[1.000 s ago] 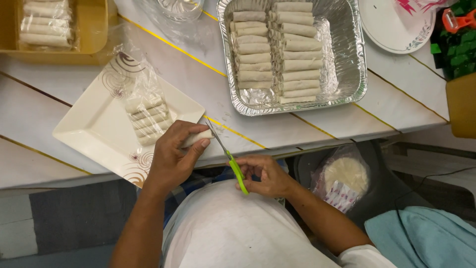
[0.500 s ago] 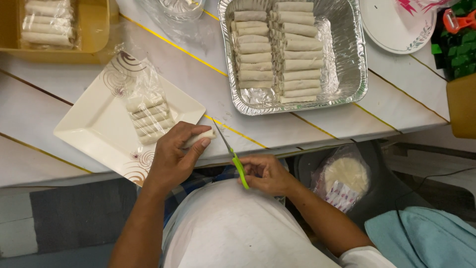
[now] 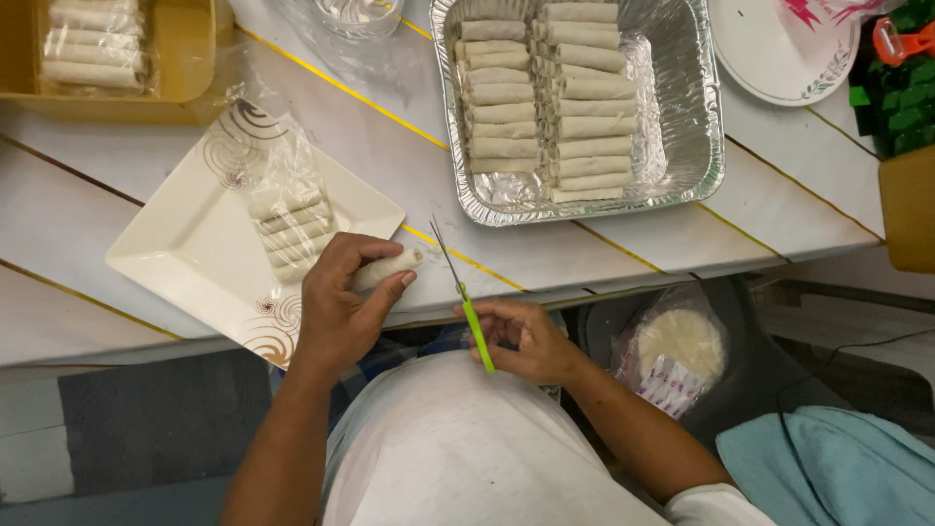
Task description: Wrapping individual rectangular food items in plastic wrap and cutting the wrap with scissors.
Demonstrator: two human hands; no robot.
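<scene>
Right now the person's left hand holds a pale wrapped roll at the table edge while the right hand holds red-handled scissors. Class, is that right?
Not quite: in the head view the scissors in the right hand have green handles, not red. The left hand does hold the pale wrapped roll at the table edge.

Crinkled, shiny foil forms the tray (image 3: 703, 146), its rows of rolls (image 3: 545, 97) pale and matt like dry pastry, while clear, glossy plastic film (image 3: 263, 161) wrinkles over more rolls on a smooth, glazed cream plate (image 3: 185, 253). The left hand (image 3: 336, 312) grips one matt, floury-looking roll (image 3: 390, 268); the right hand (image 3: 521, 341) holds scissors (image 3: 458, 287) with thin bright metal blades and a smooth green plastic handle. The table (image 3: 584, 253) shows painted white planks with a dull sheen.
</scene>
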